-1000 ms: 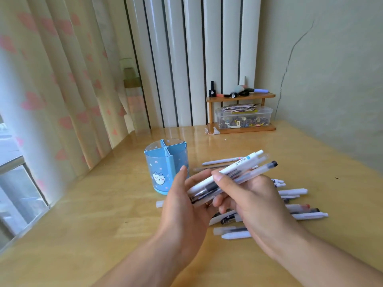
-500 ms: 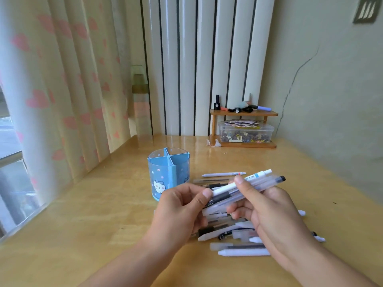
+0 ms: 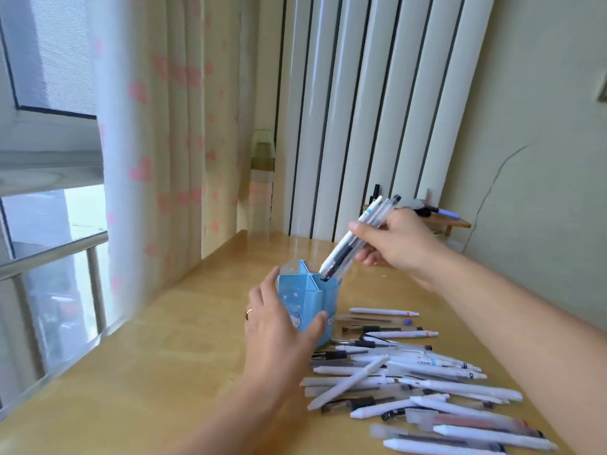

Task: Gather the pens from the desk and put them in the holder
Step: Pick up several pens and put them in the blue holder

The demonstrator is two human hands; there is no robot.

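Observation:
A blue pen holder (image 3: 302,300) with inner dividers and a cartoon face stands on the wooden desk (image 3: 147,372). My left hand (image 3: 279,330) curls around its near side, thumb on the right wall. My right hand (image 3: 394,244) grips a bundle of pens (image 3: 354,239), tilted with the tips down at the holder's rim, in the right compartment. Several white and clear pens (image 3: 410,372) lie scattered on the desk right of the holder.
A small wooden shelf (image 3: 450,221) with markers stands at the back right by the wall. A curtain (image 3: 164,126) and window rail (image 3: 49,254) run along the desk's left edge. White vertical panels (image 3: 377,103) rise behind the desk.
My left hand let go of the pen bundle and moved to the holder. My right hand carried the bundle up and over, tipping it down into the holder's opening.

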